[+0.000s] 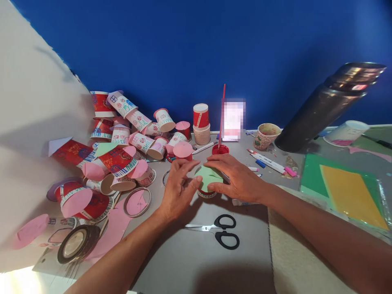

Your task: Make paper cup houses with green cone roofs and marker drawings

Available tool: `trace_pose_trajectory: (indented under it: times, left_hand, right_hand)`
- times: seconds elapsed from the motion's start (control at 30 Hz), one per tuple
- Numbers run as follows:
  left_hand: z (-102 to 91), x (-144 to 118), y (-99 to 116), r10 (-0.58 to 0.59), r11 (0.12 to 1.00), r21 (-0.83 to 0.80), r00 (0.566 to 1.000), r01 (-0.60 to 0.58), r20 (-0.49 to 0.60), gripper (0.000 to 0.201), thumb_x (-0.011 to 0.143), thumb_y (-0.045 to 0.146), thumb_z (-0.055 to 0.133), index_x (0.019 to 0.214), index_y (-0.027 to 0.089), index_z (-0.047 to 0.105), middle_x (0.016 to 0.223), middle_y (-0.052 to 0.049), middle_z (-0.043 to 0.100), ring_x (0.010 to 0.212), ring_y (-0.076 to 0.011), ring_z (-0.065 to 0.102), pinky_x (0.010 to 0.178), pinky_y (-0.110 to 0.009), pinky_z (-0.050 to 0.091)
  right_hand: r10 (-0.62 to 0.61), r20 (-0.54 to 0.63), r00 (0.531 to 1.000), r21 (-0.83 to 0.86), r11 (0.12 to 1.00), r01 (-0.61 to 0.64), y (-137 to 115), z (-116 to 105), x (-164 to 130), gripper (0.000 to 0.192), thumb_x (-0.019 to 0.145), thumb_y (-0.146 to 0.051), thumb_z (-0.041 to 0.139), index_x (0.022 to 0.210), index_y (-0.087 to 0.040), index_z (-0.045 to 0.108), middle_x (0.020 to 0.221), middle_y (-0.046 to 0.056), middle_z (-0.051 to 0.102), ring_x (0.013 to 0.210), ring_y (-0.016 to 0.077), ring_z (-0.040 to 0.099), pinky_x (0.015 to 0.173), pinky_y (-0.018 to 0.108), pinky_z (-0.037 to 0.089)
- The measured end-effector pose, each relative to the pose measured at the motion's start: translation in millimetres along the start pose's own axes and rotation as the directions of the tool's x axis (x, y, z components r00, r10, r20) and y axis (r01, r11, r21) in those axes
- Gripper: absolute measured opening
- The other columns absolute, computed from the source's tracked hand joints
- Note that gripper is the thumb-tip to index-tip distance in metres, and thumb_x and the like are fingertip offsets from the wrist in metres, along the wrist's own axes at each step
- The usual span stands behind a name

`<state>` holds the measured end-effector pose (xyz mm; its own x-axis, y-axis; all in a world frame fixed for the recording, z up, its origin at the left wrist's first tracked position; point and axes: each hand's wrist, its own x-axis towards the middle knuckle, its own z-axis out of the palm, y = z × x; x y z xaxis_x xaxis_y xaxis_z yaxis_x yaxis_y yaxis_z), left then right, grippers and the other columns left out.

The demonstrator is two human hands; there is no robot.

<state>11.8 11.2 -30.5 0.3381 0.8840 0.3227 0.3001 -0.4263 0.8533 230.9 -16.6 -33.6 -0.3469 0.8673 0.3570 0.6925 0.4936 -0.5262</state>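
A light green paper piece (206, 174), with a slit or fold on its right side, sits over a paper cup (207, 195) whose patterned rim shows below it. My right hand (235, 177) grips the green paper from the right, fingers on the far edge and thumb on the near side. From the left, my left hand (179, 188) has its thumb at the paper's edge, with the thumb and fingers apart. Black-handled scissors (226, 232) lie just nearer to me. Most of the cup is hidden under the paper.
Decorated paper cups (122, 110) with paper tops pile up at left, near tape rolls (78, 244) and pink paper scraps (114, 228). Stacked cups (201, 134), a red paint pot (220, 150) with a brush, markers (271, 163), a black flask (318, 114) and coloured sheets (352, 196) stand or lie beyond.
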Motion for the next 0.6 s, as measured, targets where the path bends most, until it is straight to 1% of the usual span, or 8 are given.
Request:
trace_pose_trajectory:
  times: [0.07, 0.13, 0.17, 0.33, 0.47, 0.53, 0.6]
  left_hand:
    - [1.2, -2, -4, 0.113, 0.989, 0.088, 0.992, -0.118, 0.059, 0.037, 0.091, 0.035, 0.068, 0.126, 0.027, 0.073, 0.126, -0.011, 0.059, 0.119, -0.0272, 0.057, 0.100, -0.038, 0.049]
    - [3.2, -3, -9, 0.147, 0.977, 0.143, 0.984, -0.160, 0.101, 0.039, 0.094, 0.037, 0.064, 0.131, 0.026, 0.070, 0.131, -0.012, 0.056, 0.126, -0.0290, 0.054, 0.109, -0.044, 0.043]
    - [4.0, -3, -11, 0.149, 0.973, 0.161, 0.983, -0.165, 0.112, 0.040, 0.095, 0.037, 0.063, 0.132, 0.025, 0.069, 0.133, -0.013, 0.056, 0.127, -0.0294, 0.053, 0.112, -0.045, 0.042]
    - [4.6, -2, -12, 0.127, 0.978, 0.147, 0.983, -0.146, 0.133, 0.039, 0.096, 0.037, 0.062, 0.133, 0.025, 0.068, 0.131, -0.013, 0.060, 0.124, -0.0297, 0.056, 0.110, -0.045, 0.043]
    - [1.2, -2, -8, 0.113, 0.980, 0.145, 0.982, -0.135, 0.153, 0.038, 0.096, 0.035, 0.063, 0.132, 0.025, 0.068, 0.128, -0.012, 0.063, 0.121, -0.0292, 0.058, 0.108, -0.045, 0.044]
    - [-0.2, -2, -8, 0.109, 0.984, 0.122, 0.977, -0.133, 0.181, 0.046, 0.091, 0.036, 0.070, 0.136, 0.027, 0.065, 0.133, -0.012, 0.062, 0.125, -0.0310, 0.057, 0.111, -0.048, 0.042]
    - [0.1, -1, -9, 0.105, 0.988, 0.086, 0.971, -0.126, 0.214, 0.066, 0.081, 0.036, 0.081, 0.143, 0.030, 0.058, 0.144, -0.012, 0.058, 0.133, -0.0341, 0.053, 0.115, -0.052, 0.039]
  right_hand:
    - [0.003, -0.010, 1.000, 0.028, 1.000, -0.003, 1, -1, 0, 0.052, 0.090, -0.048, 0.071, 0.134, -0.021, 0.061, 0.142, 0.017, 0.060, 0.133, 0.0349, 0.055, 0.110, 0.058, 0.047]
    - [0.005, -0.019, 1.000, 0.065, 0.998, -0.004, 2, -3, -1, 0.051, 0.090, -0.048, 0.071, 0.133, -0.022, 0.062, 0.139, 0.016, 0.062, 0.132, 0.0341, 0.056, 0.110, 0.057, 0.047]
    - [0.007, -0.023, 1.000, 0.079, 0.997, -0.005, 3, -4, -2, 0.052, 0.089, -0.048, 0.072, 0.133, -0.022, 0.062, 0.138, 0.016, 0.062, 0.132, 0.0339, 0.056, 0.110, 0.057, 0.047]
    - [0.033, -0.010, 0.999, 0.085, 0.996, -0.032, 7, -5, -3, 0.055, 0.088, -0.048, 0.073, 0.133, -0.018, 0.063, 0.142, 0.018, 0.059, 0.133, 0.0346, 0.055, 0.112, 0.057, 0.046]
    - [0.019, 0.014, 1.000, 0.079, 0.997, -0.020, 9, -5, -4, 0.055, 0.089, -0.048, 0.071, 0.135, -0.018, 0.063, 0.142, 0.018, 0.059, 0.134, 0.0344, 0.054, 0.112, 0.058, 0.046]
    - [0.015, 0.040, 0.999, 0.086, 0.996, -0.019, 10, -9, -4, 0.059, 0.089, -0.049, 0.071, 0.139, -0.019, 0.060, 0.145, 0.018, 0.058, 0.136, 0.0346, 0.052, 0.113, 0.058, 0.044]
    - [0.018, 0.077, 0.997, 0.099, 0.995, -0.026, 11, -15, -5, 0.068, 0.086, -0.051, 0.074, 0.144, -0.021, 0.056, 0.149, 0.018, 0.055, 0.139, 0.0352, 0.050, 0.114, 0.059, 0.044]
